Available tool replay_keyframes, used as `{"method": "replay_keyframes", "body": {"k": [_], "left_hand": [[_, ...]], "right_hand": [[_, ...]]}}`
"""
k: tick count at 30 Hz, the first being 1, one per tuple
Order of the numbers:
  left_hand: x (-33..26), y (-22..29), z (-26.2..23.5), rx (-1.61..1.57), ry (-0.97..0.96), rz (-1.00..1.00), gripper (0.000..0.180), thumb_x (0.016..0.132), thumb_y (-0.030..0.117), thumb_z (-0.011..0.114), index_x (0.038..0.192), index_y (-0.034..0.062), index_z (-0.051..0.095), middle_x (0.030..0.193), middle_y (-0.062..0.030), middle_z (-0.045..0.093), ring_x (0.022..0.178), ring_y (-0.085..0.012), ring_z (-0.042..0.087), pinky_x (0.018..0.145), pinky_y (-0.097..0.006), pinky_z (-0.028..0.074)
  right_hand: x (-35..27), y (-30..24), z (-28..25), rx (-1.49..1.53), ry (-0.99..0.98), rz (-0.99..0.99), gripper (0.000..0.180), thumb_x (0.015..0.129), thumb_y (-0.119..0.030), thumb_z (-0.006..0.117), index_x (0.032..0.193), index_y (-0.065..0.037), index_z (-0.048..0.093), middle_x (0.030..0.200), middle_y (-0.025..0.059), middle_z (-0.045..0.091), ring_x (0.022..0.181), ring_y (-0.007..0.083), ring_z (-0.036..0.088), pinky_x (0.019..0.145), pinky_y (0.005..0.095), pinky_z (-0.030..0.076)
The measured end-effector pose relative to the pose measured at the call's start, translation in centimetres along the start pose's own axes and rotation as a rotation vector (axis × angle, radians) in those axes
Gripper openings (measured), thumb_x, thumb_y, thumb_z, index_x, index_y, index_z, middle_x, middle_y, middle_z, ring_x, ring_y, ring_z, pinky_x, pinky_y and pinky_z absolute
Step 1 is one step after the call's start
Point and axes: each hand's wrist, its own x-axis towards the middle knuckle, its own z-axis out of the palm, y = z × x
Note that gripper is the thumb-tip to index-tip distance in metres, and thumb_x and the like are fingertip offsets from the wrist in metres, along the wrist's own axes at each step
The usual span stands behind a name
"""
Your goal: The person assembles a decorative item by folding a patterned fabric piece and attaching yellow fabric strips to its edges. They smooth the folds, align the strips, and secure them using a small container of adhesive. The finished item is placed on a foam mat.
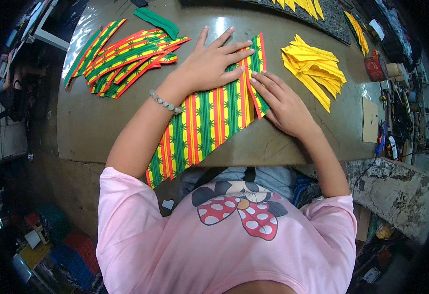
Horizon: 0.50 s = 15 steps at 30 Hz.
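Flat, open-palmed: left hand (212, 61) presses striped red-yellow-green fabric sheet (202, 125) at table (92, 127) front edge; right hand (283, 103), fingers extended, holds down its folded right edge. Folded striped pieces (124, 56) far left; yellow strips (315, 68) right.

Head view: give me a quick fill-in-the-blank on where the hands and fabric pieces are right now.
1. The left hand lies flat on the ____ fabric piece.
2. The right hand folds that piece's ____ edge over.
3. The pile of folded strips beyond the right hand is plain ____.
4. A bead bracelet sits on the ____ wrist.

Missing words: striped; right; yellow; left
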Motion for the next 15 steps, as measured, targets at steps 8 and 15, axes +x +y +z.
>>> {"method": "replay_keyframes", "body": {"k": [8, 15], "left_hand": [[0.13, 0.07, -0.06, 0.028, -0.011, -0.011, 0.053, 0.103, 0.047, 0.044, 0.154, 0.0332, 0.043, 0.164, 0.0079, 0.034, 0.154, -0.0296, 0.024, 0.123, -0.065, 0.007], [0.18, -0.10, 0.21, -0.013, 0.016, -0.002, 0.055, 0.101, 0.050, 0.044, 0.153, 0.0309, 0.046, 0.163, 0.0056, 0.036, 0.154, -0.0307, 0.024, 0.121, -0.068, 0.008]], "right_hand": [[0.02, -0.01, 0.19, -0.101, -0.042, -0.013, 0.075, 0.079, -0.015, 0.072, 0.147, -0.003, 0.045, 0.154, 0.0127, 0.044, 0.140, 0.0334, 0.043, 0.117, 0.0426, 0.039], [0.28, -0.55, -0.51, -0.148, -0.090, 0.010, 0.072, 0.082, -0.026, 0.072, 0.147, -0.006, 0.046, 0.149, 0.0117, 0.047, 0.137, 0.0343, 0.045, 0.115, 0.0448, 0.039]]}}
